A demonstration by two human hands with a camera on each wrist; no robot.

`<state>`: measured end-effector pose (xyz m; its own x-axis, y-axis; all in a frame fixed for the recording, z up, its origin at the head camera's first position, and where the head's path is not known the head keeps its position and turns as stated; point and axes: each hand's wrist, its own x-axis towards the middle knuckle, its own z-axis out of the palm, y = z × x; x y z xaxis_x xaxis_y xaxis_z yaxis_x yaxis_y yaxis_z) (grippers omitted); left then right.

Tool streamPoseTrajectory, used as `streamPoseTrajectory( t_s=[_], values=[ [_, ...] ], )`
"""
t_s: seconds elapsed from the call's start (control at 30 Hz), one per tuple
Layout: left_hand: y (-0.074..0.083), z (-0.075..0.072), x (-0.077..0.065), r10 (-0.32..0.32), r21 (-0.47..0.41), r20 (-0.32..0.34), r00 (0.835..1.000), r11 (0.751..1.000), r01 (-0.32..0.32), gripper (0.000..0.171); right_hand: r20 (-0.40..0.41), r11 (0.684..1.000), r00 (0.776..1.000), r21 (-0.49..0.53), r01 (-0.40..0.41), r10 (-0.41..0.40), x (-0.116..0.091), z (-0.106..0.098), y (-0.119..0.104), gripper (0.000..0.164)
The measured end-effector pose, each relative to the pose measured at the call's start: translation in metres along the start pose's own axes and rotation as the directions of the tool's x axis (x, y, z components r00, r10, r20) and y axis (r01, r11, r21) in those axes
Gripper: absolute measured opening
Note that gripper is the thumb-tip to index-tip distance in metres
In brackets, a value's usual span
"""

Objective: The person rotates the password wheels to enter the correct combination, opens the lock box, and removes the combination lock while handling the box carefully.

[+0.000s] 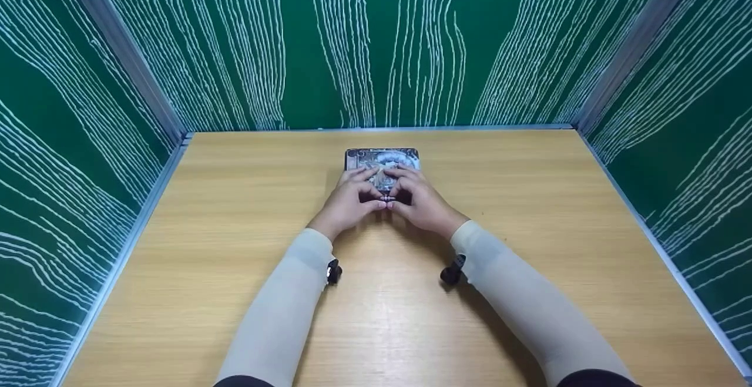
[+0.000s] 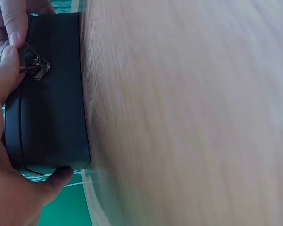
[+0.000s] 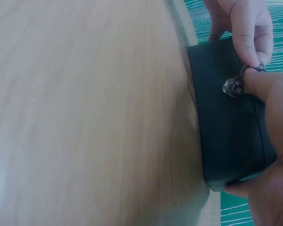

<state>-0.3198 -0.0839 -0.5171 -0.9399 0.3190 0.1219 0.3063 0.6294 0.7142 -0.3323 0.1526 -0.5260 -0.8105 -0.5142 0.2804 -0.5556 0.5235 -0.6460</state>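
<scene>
A small dark box with a pictured lid [image 1: 382, 157] sits on the table in front of both hands. On its plain front face [image 2: 52, 117] is a metal clasp [image 2: 40, 69] with a looped piece. My left hand [image 1: 348, 200] reaches in from the left, its thumb and index finger pinching the clasp's loose part; other fingers rest on the lid and box end. From the other side my right hand [image 1: 424, 202] pinches the same clasp, thumb tip close to the left thumb. In the right wrist view, fingertips partly cover the clasp [image 3: 230, 88].
The light wooden table [image 1: 376, 316] extends around the box. Green panels [image 1: 305, 52] with wavy white lines stand behind it and at both sides, joined by grey corner posts [image 1: 634, 46]. A small black device [image 1: 452, 272] sits on the right wrist.
</scene>
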Motion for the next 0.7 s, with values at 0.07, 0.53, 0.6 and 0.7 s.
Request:
streamPoseTrajectory(
  t_s=[0.07, 0.53, 0.6, 0.7],
  values=[
    [-0.0003, 0.0, 0.0004, 0.008, 0.0, -0.002, 1.0, 1.0, -0.008, 0.01, -0.005, 1.0, 1.0, -0.003, 0.007, -0.007, -0.0004, 0.0, 0.0, 0.015],
    [0.0005, -0.0007, 0.0001, -0.005, -0.008, 0.003, 1.0, 1.0, 0.005, 0.01, 0.001, 1.0, 1.0, 0.012, -0.021, 0.02, -0.0001, -0.0004, -0.0026, 0.014],
    [0.001, -0.0012, -0.0002, -0.006, -0.008, 0.003, 1.0, 1.0, 0.006, 0.01, 0.003, 1.0, 1.0, 0.015, -0.023, 0.023, 0.0, -0.0007, -0.0029, 0.014],
    [0.0011, -0.0014, -0.0003, -0.011, -0.007, 0.003, 1.0, 1.0, 0.011, 0.01, 0.004, 0.999, 1.0, 0.019, -0.028, 0.028, 0.0, -0.0006, -0.003, 0.014]
  ],
)
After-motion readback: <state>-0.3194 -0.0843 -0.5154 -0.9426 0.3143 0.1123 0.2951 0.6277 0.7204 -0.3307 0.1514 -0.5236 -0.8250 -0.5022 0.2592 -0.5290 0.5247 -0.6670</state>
